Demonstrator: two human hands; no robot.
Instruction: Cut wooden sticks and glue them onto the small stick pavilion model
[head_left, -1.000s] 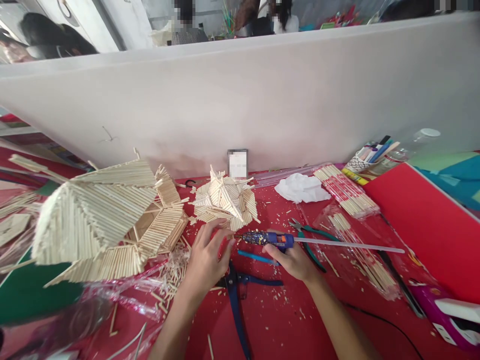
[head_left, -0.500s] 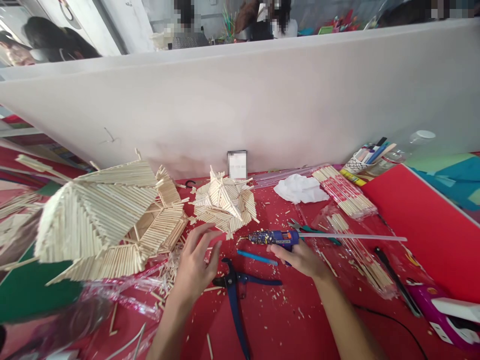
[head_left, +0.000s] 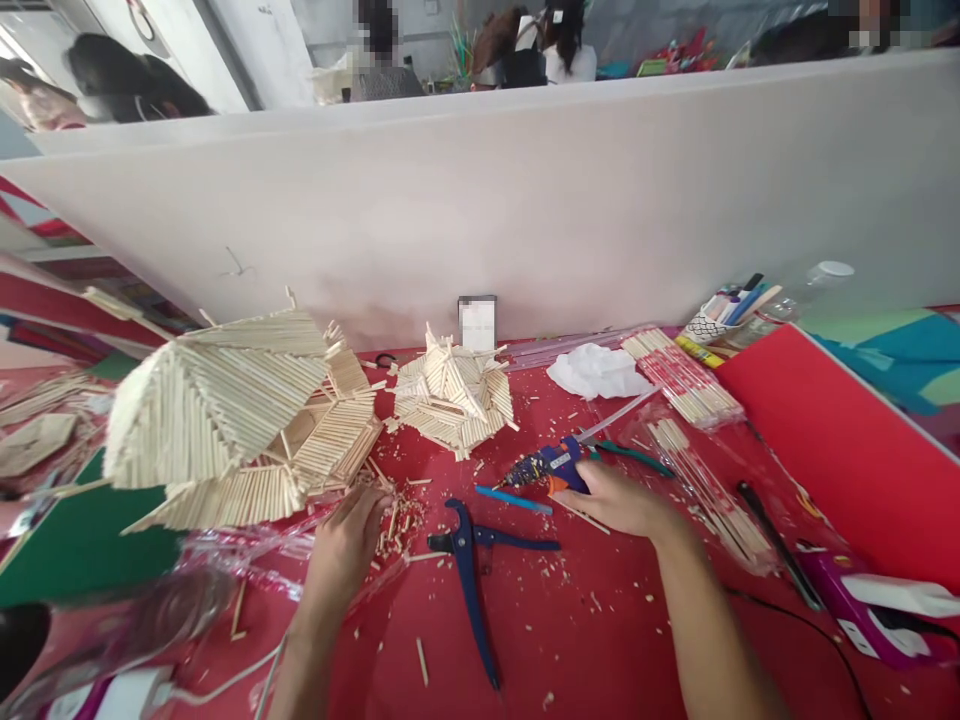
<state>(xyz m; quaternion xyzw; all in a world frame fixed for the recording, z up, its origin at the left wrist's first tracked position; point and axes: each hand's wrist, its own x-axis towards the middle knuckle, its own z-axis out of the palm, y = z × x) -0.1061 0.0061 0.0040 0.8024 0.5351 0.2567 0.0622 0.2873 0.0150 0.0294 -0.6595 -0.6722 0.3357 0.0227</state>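
Observation:
My right hand (head_left: pixel 619 495) is wrapped round the grip of a blue hot glue gun (head_left: pixel 546 464), its nozzle pointing left and down; a clear glue stick (head_left: pixel 622 410) sticks out of its back. On the left, my left hand (head_left: pixel 346 535) reaches into a pile of short cut sticks (head_left: pixel 399 522), fingers drawn together; what they hold, if anything, is hidden. Behind the hands sits a small star-shaped stick model (head_left: pixel 454 400). A larger roofed stick model (head_left: pixel 232 400) stands further left. Between the hands lie a blue-handled cutter (head_left: pixel 469 575) and a blue pen-like stick (head_left: pixel 514 499).
Green-handled pliers (head_left: pixel 637 457), white tissue (head_left: pixel 596 370) and packs of wooden sticks (head_left: pixel 682 378) lie right. A red board (head_left: pixel 840 440) and pen cup (head_left: pixel 720 318) are beyond. A white partition (head_left: pixel 525 200) closes the back; people sit behind it.
My left hand has moved left and down from beside the small model to the cut sticks, its fingers closing. The glue gun has tilted, its nozzle lower and its glue stick angled upward.

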